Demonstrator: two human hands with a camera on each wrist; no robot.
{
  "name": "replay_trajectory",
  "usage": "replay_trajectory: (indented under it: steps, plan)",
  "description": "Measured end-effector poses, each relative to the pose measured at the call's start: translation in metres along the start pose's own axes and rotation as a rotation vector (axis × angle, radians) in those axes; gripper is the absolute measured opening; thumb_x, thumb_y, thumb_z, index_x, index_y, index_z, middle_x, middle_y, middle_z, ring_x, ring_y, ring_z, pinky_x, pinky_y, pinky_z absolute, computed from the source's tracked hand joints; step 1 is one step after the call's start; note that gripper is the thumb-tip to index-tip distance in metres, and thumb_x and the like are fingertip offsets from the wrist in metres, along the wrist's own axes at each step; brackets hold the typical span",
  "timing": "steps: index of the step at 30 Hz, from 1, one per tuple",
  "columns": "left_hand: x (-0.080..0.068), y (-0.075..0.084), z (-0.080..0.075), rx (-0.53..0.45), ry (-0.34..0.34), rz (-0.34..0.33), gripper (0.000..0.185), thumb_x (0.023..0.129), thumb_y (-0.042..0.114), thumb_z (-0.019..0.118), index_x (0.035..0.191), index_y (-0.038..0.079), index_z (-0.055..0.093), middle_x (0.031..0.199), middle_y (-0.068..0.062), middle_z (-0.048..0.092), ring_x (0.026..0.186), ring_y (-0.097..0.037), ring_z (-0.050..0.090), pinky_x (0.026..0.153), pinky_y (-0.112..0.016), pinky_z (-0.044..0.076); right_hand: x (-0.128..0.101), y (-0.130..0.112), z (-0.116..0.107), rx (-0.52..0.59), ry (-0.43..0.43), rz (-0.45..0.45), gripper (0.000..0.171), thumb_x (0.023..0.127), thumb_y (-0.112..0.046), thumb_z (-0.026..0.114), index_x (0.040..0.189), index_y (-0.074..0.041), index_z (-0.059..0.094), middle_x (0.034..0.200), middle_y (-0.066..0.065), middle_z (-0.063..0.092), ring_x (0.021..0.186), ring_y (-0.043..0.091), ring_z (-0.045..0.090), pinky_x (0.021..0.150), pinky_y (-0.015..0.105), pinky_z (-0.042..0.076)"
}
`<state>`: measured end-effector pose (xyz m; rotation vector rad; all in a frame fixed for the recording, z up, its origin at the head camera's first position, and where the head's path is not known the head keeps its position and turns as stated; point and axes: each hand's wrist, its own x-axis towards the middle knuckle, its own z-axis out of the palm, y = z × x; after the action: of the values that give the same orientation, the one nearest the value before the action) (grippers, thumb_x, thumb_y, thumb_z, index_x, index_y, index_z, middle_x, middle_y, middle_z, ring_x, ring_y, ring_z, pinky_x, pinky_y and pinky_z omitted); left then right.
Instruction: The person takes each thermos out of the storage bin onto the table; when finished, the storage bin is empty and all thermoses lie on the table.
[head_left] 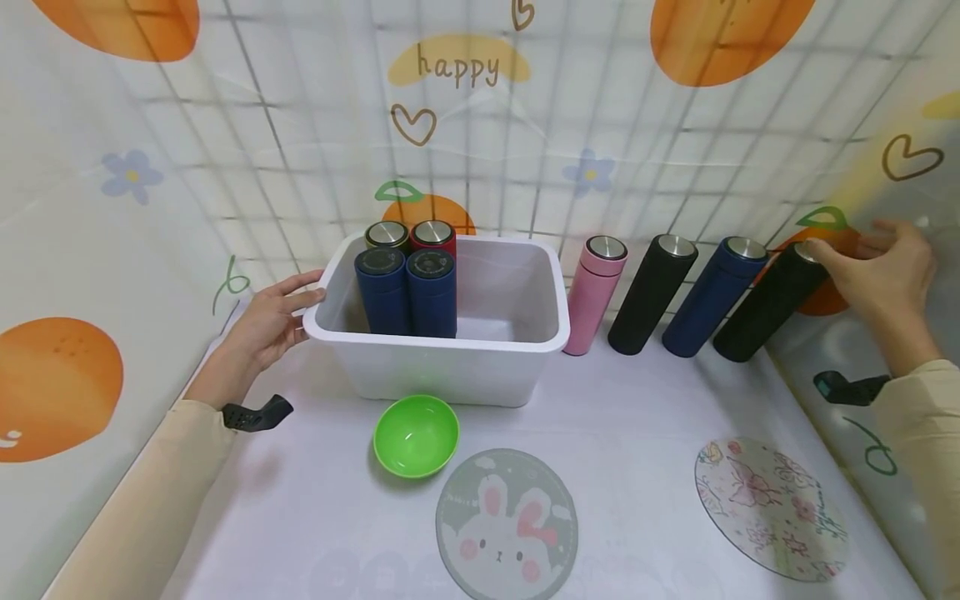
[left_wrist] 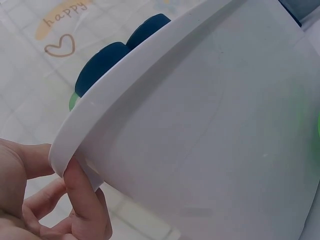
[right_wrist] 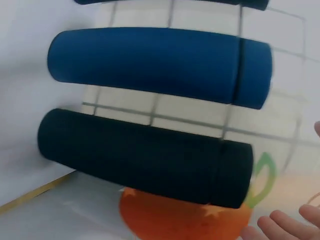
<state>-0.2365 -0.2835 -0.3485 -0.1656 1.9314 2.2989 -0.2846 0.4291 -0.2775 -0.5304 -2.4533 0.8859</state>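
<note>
My left hand [head_left: 273, 321] holds the left rim of a white plastic tub [head_left: 442, 362]; the left wrist view shows thumb and finger around the rim. In the tub's left part stand two blue bottles [head_left: 431, 296], with a red bottle [head_left: 444, 237] and a dark silver-topped bottle [head_left: 386, 237] behind them. Beside the lid of the rightmost black thermos bottle [head_left: 772, 300] is my right hand [head_left: 885, 267]. Its fingers are spread and apart from the bottle in the right wrist view. Left of that bottle stand a blue thermos [right_wrist: 150, 62], a black thermos [head_left: 652, 296] and a pink thermos [head_left: 596, 296].
In front of the tub sits a green bowl [head_left: 416, 437]. A round rabbit mat [head_left: 507, 525] and a round floral mat [head_left: 772, 508] lie on the white table [head_left: 622, 467]. A printed curtain [head_left: 300, 183] over a wire grid rises behind.
</note>
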Motion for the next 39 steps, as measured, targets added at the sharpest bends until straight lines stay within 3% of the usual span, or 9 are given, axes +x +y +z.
replay_trajectory:
  steps: [4,13,21,31,39]
  plan:
    - [0.0,0.0,0.001,0.019,0.011,-0.004,0.067,0.094,0.022,0.073,0.153,0.014,0.041,0.136,-0.003,0.046,0.1,-0.02,0.065,0.08,-0.031,0.058,-0.002,-0.011,-0.006,0.026,0.017,-0.023,0.087,0.086,-0.059,0.064,0.157,-0.022,0.028,0.155,0.011,0.038,0.14,0.027,0.039,0.112,0.033,0.037]
    - [0.0,0.001,0.0,0.037,0.015,-0.002,0.066,0.095,0.023,0.071,0.152,0.013,0.04,0.136,-0.005,0.045,0.098,-0.018,0.065,0.077,-0.03,0.059,-0.014,-0.054,-0.015,0.107,0.041,-0.052,0.078,0.088,-0.052,0.069,0.154,-0.03,0.033,0.154,0.0,0.04,0.14,0.013,0.039,0.111,0.027,0.036]
    - [0.001,0.0,0.001,0.052,0.016,0.002,0.064,0.096,0.022,0.07,0.153,0.013,0.04,0.138,-0.004,0.044,0.1,-0.018,0.064,0.08,-0.03,0.058,-0.027,-0.085,-0.013,0.304,0.023,-0.082,0.071,0.086,-0.038,0.077,0.148,-0.027,0.044,0.149,-0.001,0.047,0.131,0.008,0.047,0.108,0.024,0.039]
    - [0.001,0.001,0.002,0.054,0.024,-0.001,0.065,0.095,0.023,0.071,0.152,0.014,0.041,0.136,-0.004,0.045,0.099,-0.019,0.064,0.079,-0.03,0.059,-0.047,-0.116,0.001,0.453,-0.036,-0.174,0.063,0.084,-0.03,0.082,0.14,-0.024,0.055,0.139,0.0,0.058,0.121,0.009,0.056,0.095,0.018,0.047]
    - [0.0,0.001,0.002,0.065,0.037,-0.005,0.066,0.095,0.025,0.071,0.153,0.015,0.04,0.139,-0.003,0.044,0.103,-0.019,0.064,0.082,-0.031,0.058,-0.054,-0.14,0.019,0.571,-0.081,-0.212,0.061,0.081,-0.028,0.085,0.136,-0.02,0.058,0.135,0.005,0.061,0.119,0.014,0.06,0.095,0.021,0.05]
